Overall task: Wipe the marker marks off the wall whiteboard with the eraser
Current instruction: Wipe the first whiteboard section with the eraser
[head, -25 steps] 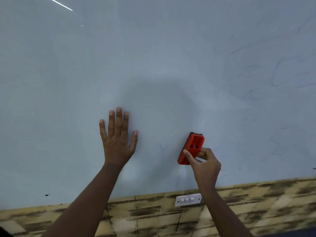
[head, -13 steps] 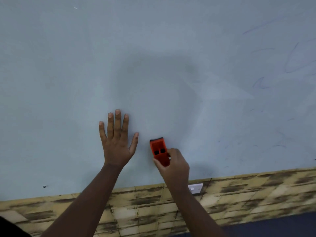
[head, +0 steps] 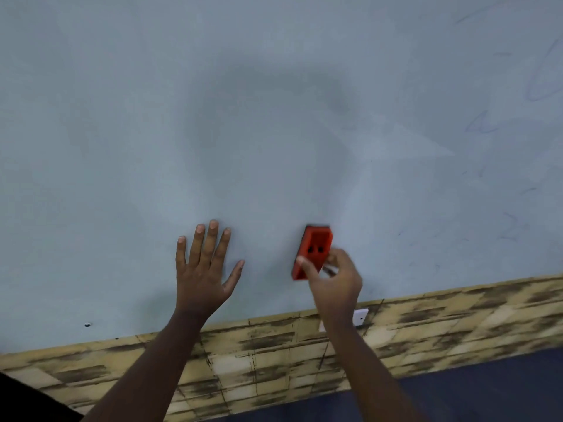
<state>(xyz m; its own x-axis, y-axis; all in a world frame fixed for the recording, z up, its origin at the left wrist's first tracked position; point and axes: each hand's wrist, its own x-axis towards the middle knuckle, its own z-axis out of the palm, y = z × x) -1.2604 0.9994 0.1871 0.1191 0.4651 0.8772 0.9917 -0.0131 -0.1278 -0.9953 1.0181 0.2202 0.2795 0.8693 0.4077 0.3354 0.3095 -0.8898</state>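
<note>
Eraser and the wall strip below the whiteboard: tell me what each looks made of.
Eraser: likely moulded plastic, matt red-orange shell with two small dark holes; its wiping pad is hidden. Wall strip: seemingly printed brick-pattern panelling or wallpaper, tan with dark smudges, flat-looking; exact material unclear.

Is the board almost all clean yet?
Partly. The whiteboard looks clean on its left and middle. The right hand holds the red eraser against the board near its bottom edge, and the left hand presses flat beside it. Faint blue marker marks on the right side are left to wipe.
</note>
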